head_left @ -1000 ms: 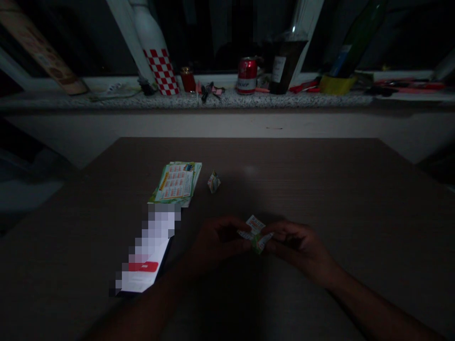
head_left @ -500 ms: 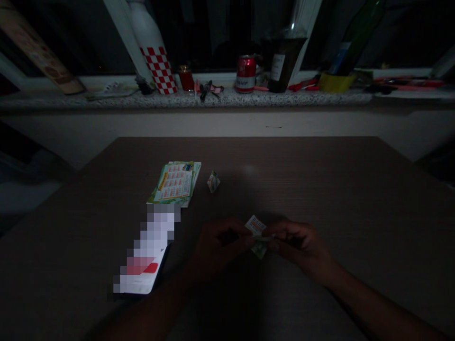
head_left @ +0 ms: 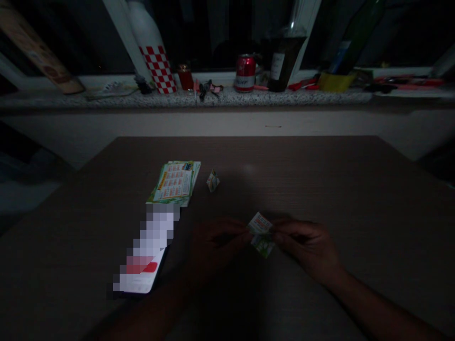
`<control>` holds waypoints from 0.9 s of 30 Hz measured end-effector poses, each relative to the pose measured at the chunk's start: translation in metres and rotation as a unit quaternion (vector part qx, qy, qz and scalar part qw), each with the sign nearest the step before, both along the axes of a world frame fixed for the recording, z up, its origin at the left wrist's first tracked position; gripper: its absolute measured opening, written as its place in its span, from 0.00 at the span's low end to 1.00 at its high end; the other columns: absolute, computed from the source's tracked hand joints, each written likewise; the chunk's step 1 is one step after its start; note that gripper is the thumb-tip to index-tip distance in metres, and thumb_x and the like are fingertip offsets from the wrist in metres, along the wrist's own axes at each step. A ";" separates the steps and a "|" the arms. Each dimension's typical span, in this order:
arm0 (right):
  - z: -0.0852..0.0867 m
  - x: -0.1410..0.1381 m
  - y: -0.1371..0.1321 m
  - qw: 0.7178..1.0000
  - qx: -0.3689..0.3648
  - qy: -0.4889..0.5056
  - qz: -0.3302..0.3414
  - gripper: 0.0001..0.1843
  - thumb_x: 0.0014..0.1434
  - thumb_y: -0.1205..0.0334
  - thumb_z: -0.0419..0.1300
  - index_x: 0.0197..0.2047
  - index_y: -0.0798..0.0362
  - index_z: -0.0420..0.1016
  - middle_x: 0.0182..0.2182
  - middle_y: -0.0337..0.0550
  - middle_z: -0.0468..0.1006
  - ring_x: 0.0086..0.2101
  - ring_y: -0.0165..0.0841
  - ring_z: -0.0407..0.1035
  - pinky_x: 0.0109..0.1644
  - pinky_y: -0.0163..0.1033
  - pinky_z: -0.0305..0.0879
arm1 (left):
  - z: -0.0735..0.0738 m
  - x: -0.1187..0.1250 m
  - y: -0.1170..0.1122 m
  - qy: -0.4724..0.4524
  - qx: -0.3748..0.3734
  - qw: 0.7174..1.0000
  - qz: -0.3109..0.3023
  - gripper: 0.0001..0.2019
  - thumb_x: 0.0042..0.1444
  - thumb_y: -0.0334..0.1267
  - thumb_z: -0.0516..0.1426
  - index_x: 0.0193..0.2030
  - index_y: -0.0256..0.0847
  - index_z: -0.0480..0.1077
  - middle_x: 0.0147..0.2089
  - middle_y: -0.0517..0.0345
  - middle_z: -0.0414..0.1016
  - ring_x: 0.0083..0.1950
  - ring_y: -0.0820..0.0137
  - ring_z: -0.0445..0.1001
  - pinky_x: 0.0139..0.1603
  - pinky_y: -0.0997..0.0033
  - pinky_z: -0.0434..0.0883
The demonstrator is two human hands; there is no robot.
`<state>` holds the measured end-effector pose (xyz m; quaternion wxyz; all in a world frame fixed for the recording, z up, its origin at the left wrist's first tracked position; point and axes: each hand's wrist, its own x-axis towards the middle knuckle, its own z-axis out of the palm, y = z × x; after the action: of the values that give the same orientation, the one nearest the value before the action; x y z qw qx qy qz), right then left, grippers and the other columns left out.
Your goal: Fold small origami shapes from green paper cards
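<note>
In dim light both my hands meet over the brown table (head_left: 320, 180). My left hand (head_left: 216, 244) and my right hand (head_left: 307, 248) pinch a small folded piece of printed paper (head_left: 261, 233), white and red on top, green below, held just above the tabletop. A stack of printed calendar cards (head_left: 176, 182) lies farther back on the left. A small folded paper shape (head_left: 213, 180) sits beside that stack.
A white sheet with a red mark (head_left: 142, 265), partly blurred out, lies left of my left hand. On the stone windowsill (head_left: 249, 98) stand a checkered white bottle (head_left: 152, 52), a small red jar (head_left: 185, 77), a red can (head_left: 245, 72), dark bottles (head_left: 282, 61) and clutter.
The folded paper has shifted slightly right and turned between my fingers; its top flap now stands more upright. The hands stay in nearly the same place.
</note>
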<state>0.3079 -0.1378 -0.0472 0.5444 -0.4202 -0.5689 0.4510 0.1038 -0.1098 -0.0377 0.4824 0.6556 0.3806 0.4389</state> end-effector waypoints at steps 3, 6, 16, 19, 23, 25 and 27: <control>0.001 -0.001 0.000 1.000 -0.015 0.015 -0.008 0.05 0.52 0.68 0.66 0.31 0.48 0.83 0.31 0.41 0.84 0.31 0.30 0.78 0.34 0.30 0.74 | 0.001 0.004 -0.003 -0.004 0.011 1.000 0.012 0.04 0.51 0.29 0.62 0.31 0.42 0.78 0.36 0.59 0.80 0.37 0.73 0.78 0.37 0.77 0.73; 0.001 -0.004 -0.001 0.999 -0.027 0.034 -0.025 0.05 0.51 0.69 0.66 0.29 0.48 0.82 0.29 0.40 0.84 0.29 0.29 0.77 0.33 0.28 0.73 | 0.002 0.008 -0.005 -0.006 0.005 0.999 0.033 0.03 0.51 0.29 0.62 0.30 0.40 0.77 0.35 0.59 0.80 0.35 0.73 0.77 0.34 0.77 0.72; -0.001 -0.014 -0.006 0.992 -0.062 0.064 -0.090 0.07 0.50 0.67 0.67 0.22 0.52 0.78 0.25 0.40 0.82 0.25 0.27 0.75 0.28 0.28 0.71 | 0.002 0.016 -0.010 0.015 -0.026 0.998 0.062 0.06 0.50 0.32 0.62 0.24 0.38 0.72 0.30 0.58 0.78 0.31 0.72 0.75 0.31 0.76 0.70; 0.000 -0.015 -0.006 0.991 -0.064 0.055 -0.106 0.08 0.49 0.67 0.67 0.20 0.53 0.76 0.23 0.40 0.82 0.23 0.27 0.74 0.27 0.28 0.70 | 0.003 0.018 -0.011 0.009 -0.036 0.997 0.069 0.07 0.50 0.32 0.62 0.23 0.38 0.71 0.29 0.59 0.77 0.30 0.74 0.74 0.29 0.77 0.69; 0.000 -0.016 -0.005 0.988 -0.066 0.054 -0.128 0.10 0.47 0.67 0.68 0.18 0.53 0.74 0.21 0.39 0.81 0.22 0.27 0.73 0.25 0.28 0.69 | 0.002 0.020 -0.012 0.001 -0.058 0.995 0.078 0.07 0.50 0.33 0.62 0.23 0.38 0.70 0.28 0.59 0.76 0.30 0.73 0.74 0.29 0.77 0.69; -0.001 -0.015 -0.005 0.988 -0.070 0.056 -0.123 0.10 0.47 0.67 0.68 0.18 0.54 0.73 0.21 0.40 0.81 0.22 0.27 0.73 0.26 0.29 0.69 | 0.001 0.021 -0.012 -0.002 -0.069 0.994 0.086 0.08 0.49 0.34 0.63 0.23 0.38 0.70 0.28 0.59 0.76 0.29 0.73 0.74 0.29 0.76 0.69; -0.001 -0.015 -0.005 0.989 -0.072 0.057 -0.116 0.11 0.48 0.66 0.67 0.18 0.54 0.72 0.21 0.40 0.80 0.22 0.27 0.72 0.25 0.29 0.68 | 0.000 0.021 -0.013 -0.012 -0.084 0.991 0.103 0.09 0.48 0.35 0.63 0.22 0.38 0.68 0.28 0.58 0.75 0.29 0.73 0.74 0.29 0.76 0.70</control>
<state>0.2929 -0.1431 -0.0481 0.5926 -0.4953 -0.4504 0.4480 0.1249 -0.1226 -0.0373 0.4927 0.5649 0.4754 0.4605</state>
